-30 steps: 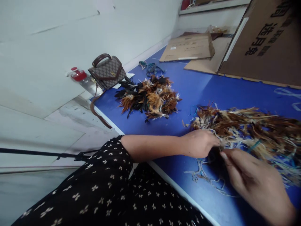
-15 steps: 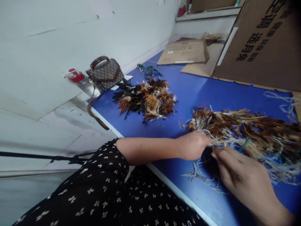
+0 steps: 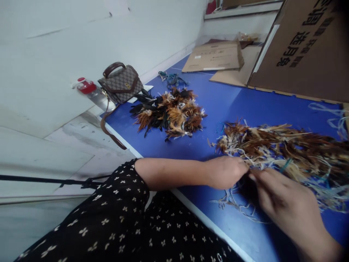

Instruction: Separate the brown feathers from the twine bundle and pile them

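Note:
My left hand [image 3: 227, 172] is closed, its fingers curled and meeting the fingertips of my right hand [image 3: 283, 200]. My right hand pinches at the same spot. What lies between the fingers is too small and covered to make out. Just beyond both hands spreads a long pile of brown feathers [image 3: 286, 142] with pale strings at their bases. Loose whitish strings [image 3: 240, 207] trail on the blue table below my left hand. Farther left lies a bunch of black and orange-brown feathers [image 3: 174, 114].
On the blue table [image 3: 234, 102], a patterned handbag [image 3: 122, 85] and a red-capped bottle [image 3: 95, 95] stand by the wall. Tangled blue-green strings [image 3: 173, 79] lie behind the feathers. Flattened cardboard [image 3: 212, 58] and a large carton [image 3: 302, 54] occupy the back right.
Both hands stay closed together. My left hand has shifted slightly down and right, and the fingertips of both hands are still close. The feathers look unmoved.

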Tool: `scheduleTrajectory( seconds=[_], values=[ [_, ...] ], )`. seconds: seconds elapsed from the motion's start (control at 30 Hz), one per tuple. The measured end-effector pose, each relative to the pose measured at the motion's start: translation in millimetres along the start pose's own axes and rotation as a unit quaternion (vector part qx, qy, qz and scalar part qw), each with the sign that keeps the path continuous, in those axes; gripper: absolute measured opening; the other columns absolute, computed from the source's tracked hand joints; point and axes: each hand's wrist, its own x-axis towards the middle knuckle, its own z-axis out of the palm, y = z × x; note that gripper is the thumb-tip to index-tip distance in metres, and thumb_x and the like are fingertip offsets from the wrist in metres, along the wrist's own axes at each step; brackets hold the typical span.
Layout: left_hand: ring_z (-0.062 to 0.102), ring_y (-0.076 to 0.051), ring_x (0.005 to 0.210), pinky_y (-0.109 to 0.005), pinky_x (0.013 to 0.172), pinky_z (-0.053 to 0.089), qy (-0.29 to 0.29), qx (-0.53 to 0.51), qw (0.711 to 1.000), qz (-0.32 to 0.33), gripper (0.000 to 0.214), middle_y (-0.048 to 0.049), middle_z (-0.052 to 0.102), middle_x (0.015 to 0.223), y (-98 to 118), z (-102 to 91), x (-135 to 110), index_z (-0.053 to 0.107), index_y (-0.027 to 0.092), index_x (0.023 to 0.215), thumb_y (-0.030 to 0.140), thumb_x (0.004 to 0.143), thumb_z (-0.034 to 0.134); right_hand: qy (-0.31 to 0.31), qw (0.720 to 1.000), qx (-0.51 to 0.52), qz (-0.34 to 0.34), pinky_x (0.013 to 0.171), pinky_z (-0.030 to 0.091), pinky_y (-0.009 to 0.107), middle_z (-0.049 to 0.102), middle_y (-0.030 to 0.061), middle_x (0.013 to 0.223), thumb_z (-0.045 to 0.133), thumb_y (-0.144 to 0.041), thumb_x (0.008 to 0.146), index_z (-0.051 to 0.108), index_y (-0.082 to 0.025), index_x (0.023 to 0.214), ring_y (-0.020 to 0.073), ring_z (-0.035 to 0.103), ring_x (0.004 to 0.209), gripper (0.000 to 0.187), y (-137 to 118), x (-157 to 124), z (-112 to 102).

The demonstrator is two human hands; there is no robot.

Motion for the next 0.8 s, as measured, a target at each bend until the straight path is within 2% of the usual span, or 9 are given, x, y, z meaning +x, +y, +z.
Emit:
scheduleTrajectory(
  seconds=[0.07, 0.13, 0.23, 0.3, 0.4, 0.5, 0.57, 0.67, 0.8],
  values=[
    [0.081, -0.024, 0.105, -0.036, 0.094, 0.067, -0.037, 0.006, 0.996, 0.077, 0.025, -0.018, 0.084, 0.124, 0.4, -0.1, 0.0, 0.077, 0.011, 0.129, 0.012, 0.114, 0.058, 0.01, 1.0, 0.006, 0.028, 0.061, 0.048, 0.032, 0.08, 0.0043, 0.094, 0.059, -0.028, 0.116, 0.076, -0.028, 0.107, 0.0185, 0.073, 0.071, 0.019, 8.5, -2.8, -1.4],
    [0.081, -0.024, 0.112, -0.036, 0.103, 0.067, -0.002, -0.021, 0.991, 0.135, 0.027, -0.0188, 0.085, 0.123, -1.9, 1.6, 1.0, 0.078, 0.01, 0.128, 0.014, 0.117, 0.054, 0.007, 0.997, 0.043, 0.064, 0.059, 0.049, 0.031, 0.076, 0.002, 0.084, 0.058, -0.028, 0.116, 0.072, -0.028, 0.1, 0.0177, 0.07, 0.066, 0.021, 15.2, -4.4, -0.7],
    [0.08, -0.025, 0.118, -0.038, 0.111, 0.066, 0.118, -0.05, 0.988, 0.088, 0.031, -0.0183, 0.085, 0.116, -8.2, 7.3, 2.7, 0.079, 0.009, 0.123, 0.017, 0.121, 0.049, -0.006, 0.993, 0.084, 0.084, 0.055, 0.048, 0.03, 0.065, -0.0022, 0.07, 0.058, -0.031, 0.117, 0.064, -0.028, 0.088, 0.0145, 0.06, 0.055, 0.03, 14.6, -4.0, 2.3],
    [0.081, -0.027, 0.116, -0.042, 0.111, 0.067, 0.159, -0.032, 0.987, 0.02, 0.033, -0.0186, 0.084, 0.113, -10.2, 10.3, 2.6, 0.079, 0.009, 0.12, 0.017, 0.121, 0.047, -0.012, 0.994, 0.08, 0.068, 0.058, 0.048, 0.029, 0.07, -0.0011, 0.076, 0.06, -0.034, 0.118, 0.068, -0.028, 0.092, 0.0141, 0.062, 0.058, 0.028, 10.0, -3.4, 3.1],
    [0.082, -0.028, 0.109, -0.043, 0.104, 0.07, 0.093, 0.006, 0.996, -0.01, 0.026, -0.0201, 0.083, 0.117, -6.6, 7.8, 0.9, 0.078, 0.007, 0.123, 0.01, 0.113, 0.055, -0.007, 0.997, 0.062, 0.042, 0.064, 0.049, 0.03, 0.079, 0.0011, 0.09, 0.061, -0.034, 0.117, 0.077, -0.028, 0.105, 0.0148, 0.069, 0.068, 0.021, 6.6, -3.1, 1.9],
    [0.084, -0.026, 0.106, -0.038, 0.098, 0.07, -0.043, -0.033, 0.997, 0.054, 0.024, -0.0172, 0.084, 0.121, -0.5, -1.7, -0.6, 0.081, 0.012, 0.128, 0.013, 0.111, 0.064, -0.009, 0.995, 0.08, 0.051, 0.065, 0.051, 0.029, 0.079, 0.0009, 0.09, 0.062, -0.034, 0.118, 0.077, -0.029, 0.104, 0.0154, 0.071, 0.069, 0.021, 10.4, -1.5, 0.4],
    [0.083, -0.024, 0.119, -0.035, 0.11, 0.068, -0.076, -0.099, 0.987, 0.098, 0.025, -0.0154, 0.085, 0.128, 0.5, -7.0, -0.8, 0.082, 0.016, 0.129, 0.015, 0.114, 0.063, -0.019, 0.99, 0.122, 0.074, 0.061, 0.052, 0.028, 0.074, -0.0003, 0.081, 0.063, -0.036, 0.118, 0.074, -0.028, 0.096, 0.0148, 0.068, 0.064, 0.026, 13.4, 0.9, -0.5],
    [0.081, -0.023, 0.128, -0.037, 0.121, 0.064, 0.027, -0.185, 0.98, 0.068, 0.029, -0.0156, 0.086, 0.131, -2.2, -7.4, -0.7, 0.081, 0.015, 0.132, 0.015, 0.117, 0.057, -0.017, 0.98, 0.154, 0.122, 0.054, 0.05, 0.028, 0.065, -0.0016, 0.069, 0.06, -0.041, 0.12, 0.068, -0.027, 0.088, 0.0144, 0.061, 0.055, 0.036, 12.4, 5.0, -2.5],
    [0.082, -0.022, 0.111, -0.037, 0.11, 0.066, 0.157, -0.18, 0.97, -0.041, 0.032, -0.0136, 0.085, 0.111, -4.1, 1.2, -0.9, 0.08, 0.012, 0.125, 0.025, 0.121, 0.05, -0.023, 0.986, 0.135, 0.095, 0.054, 0.047, 0.03, 0.065, -0.0007, 0.07, 0.062, -0.044, 0.119, 0.069, -0.028, 0.089, 0.0153, 0.059, 0.056, 0.035, 1.1, 6.6, -4.2]
  ],
)
